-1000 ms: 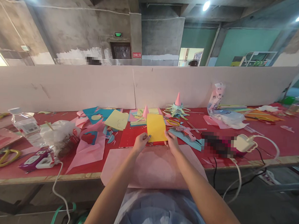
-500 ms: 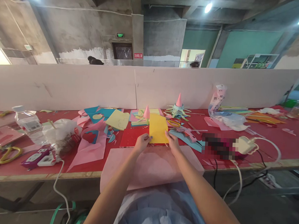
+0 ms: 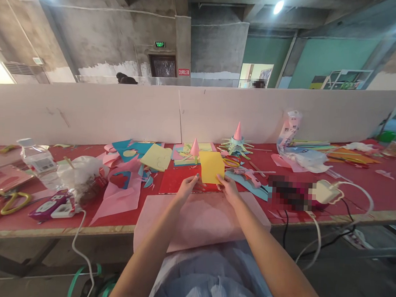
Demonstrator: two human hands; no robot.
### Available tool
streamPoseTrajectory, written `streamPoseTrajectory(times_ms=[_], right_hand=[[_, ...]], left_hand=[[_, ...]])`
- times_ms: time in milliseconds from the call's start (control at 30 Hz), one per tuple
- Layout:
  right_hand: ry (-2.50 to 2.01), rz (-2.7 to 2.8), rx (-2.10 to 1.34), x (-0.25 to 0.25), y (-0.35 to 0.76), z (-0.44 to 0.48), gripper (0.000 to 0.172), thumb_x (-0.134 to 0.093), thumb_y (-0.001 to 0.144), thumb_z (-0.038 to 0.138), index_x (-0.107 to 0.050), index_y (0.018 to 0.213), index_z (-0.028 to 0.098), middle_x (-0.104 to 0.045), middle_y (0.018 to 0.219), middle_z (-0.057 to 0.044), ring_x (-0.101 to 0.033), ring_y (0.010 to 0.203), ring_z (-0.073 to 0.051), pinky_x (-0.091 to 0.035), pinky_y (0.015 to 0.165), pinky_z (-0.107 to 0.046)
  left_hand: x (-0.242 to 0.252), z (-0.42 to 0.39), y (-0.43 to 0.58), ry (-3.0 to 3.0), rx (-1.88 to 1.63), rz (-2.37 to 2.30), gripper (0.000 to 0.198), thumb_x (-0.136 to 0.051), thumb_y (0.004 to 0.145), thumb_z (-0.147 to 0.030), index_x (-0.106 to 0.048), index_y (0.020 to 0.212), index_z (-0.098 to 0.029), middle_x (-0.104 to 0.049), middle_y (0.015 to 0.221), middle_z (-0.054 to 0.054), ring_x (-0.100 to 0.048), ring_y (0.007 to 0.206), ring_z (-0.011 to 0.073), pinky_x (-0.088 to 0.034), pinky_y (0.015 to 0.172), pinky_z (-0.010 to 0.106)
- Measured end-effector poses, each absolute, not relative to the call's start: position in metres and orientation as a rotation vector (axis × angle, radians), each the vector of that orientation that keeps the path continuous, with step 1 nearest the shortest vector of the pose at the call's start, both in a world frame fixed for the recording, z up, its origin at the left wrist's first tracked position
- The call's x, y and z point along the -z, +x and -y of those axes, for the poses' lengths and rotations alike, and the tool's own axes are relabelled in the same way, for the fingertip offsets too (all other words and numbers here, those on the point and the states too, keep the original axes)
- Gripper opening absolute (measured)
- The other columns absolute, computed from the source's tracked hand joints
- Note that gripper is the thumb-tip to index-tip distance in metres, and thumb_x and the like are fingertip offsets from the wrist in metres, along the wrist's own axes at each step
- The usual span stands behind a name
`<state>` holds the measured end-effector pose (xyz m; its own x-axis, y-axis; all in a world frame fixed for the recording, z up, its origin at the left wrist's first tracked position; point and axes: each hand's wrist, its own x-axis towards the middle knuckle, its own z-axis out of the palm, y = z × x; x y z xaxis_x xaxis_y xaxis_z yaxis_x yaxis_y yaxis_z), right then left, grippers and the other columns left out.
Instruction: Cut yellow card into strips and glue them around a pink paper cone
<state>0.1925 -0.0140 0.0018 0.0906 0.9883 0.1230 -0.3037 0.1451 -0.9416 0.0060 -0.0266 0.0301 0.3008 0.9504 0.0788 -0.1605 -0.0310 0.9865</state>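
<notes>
My right hand (image 3: 228, 185) is closed on the lower right corner of a yellow sheet of paper (image 3: 212, 166), which it holds upright in front of me. Just off the sheet's lower left corner is my left hand (image 3: 190, 186), its fingers apart and apparently holding nothing. Below both hands lies a pink sheet (image 3: 194, 223) that hangs over the table's front edge. Behind the yellow paper stands a small pink paper cone (image 3: 195, 148). A pink glue gun (image 3: 252, 178) rests to the right of my right hand, on a strip of blue paper.
A second pink cone sits on a fringed paper piece (image 3: 236, 145) at the back. Scissors (image 3: 232, 161) lie behind the glue gun. To the left are paper scraps (image 3: 122, 197), a plastic bottle (image 3: 36, 163) and a purple power strip (image 3: 49, 208). White cables hang over the front edge.
My left hand has let go of the yellow paper's lower left corner and its fingers have spread. The sheet has risen slightly and shifted right in my right hand.
</notes>
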Motion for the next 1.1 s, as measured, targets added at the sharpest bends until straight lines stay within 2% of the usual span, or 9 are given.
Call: streamPoseTrajectory(times_ms=[200,333,467,700,1100], right_hand=[[-0.945,0.991,-1.167,-0.0018,0.1923,0.0131,0.036,-0.072,0.059,0.048,-0.060,0.071,0.016,-0.057,0.056,0.001,-0.047,0.041,-0.008,-0.033,0.037,-0.020],[-0.972,1.014,-1.150,-0.0024,0.1927,0.0140,0.037,-0.072,0.059,0.049,-0.060,0.072,0.017,-0.059,0.060,0.001,-0.048,0.043,-0.008,-0.035,0.038,-0.020],[-0.968,1.018,-1.171,-0.0035,0.1933,0.0153,0.034,-0.072,0.061,0.046,-0.061,0.075,0.017,-0.060,0.065,0.000,-0.048,0.045,-0.008,-0.036,0.040,-0.020],[-0.980,1.041,-1.210,-0.0041,0.1928,0.0174,0.034,-0.072,0.060,0.046,-0.060,0.072,0.016,-0.058,0.056,0.002,-0.046,0.042,-0.007,-0.034,0.040,-0.020],[-1.003,1.083,-1.201,-0.0004,0.1926,0.0155,0.040,-0.070,0.060,0.051,-0.062,0.076,0.016,-0.062,0.064,0.000,-0.049,0.044,-0.007,-0.036,0.041,-0.019]], left_hand=[[-0.0333,0.0281,0.0043,1.269,-1.097,-0.848,0.043,-0.064,0.067,-0.053,-0.060,0.081,-0.013,-0.067,0.086,0.010,-0.064,0.072,0.0172,-0.050,0.060,0.025],[-0.0331,0.0277,0.0045,1.252,-1.111,-0.854,0.039,-0.069,0.063,-0.048,-0.060,0.079,-0.014,-0.065,0.090,0.008,-0.063,0.071,0.0153,-0.051,0.060,0.024],[-0.0335,0.0284,0.0046,1.271,-1.125,-0.877,0.037,-0.070,0.062,-0.048,-0.061,0.073,-0.014,-0.065,0.080,0.005,-0.062,0.068,0.0140,-0.050,0.061,0.024],[-0.0302,0.0254,0.0048,1.309,-1.122,-0.859,0.038,-0.069,0.061,-0.050,-0.058,0.065,-0.014,-0.062,0.062,0.001,-0.059,0.061,0.0118,-0.049,0.062,0.024],[-0.0280,0.0243,0.0046,1.305,-1.114,-0.875,0.038,-0.070,0.060,-0.050,-0.055,0.064,-0.016,-0.060,0.060,0.000,-0.059,0.059,0.0115,-0.049,0.059,0.023]])
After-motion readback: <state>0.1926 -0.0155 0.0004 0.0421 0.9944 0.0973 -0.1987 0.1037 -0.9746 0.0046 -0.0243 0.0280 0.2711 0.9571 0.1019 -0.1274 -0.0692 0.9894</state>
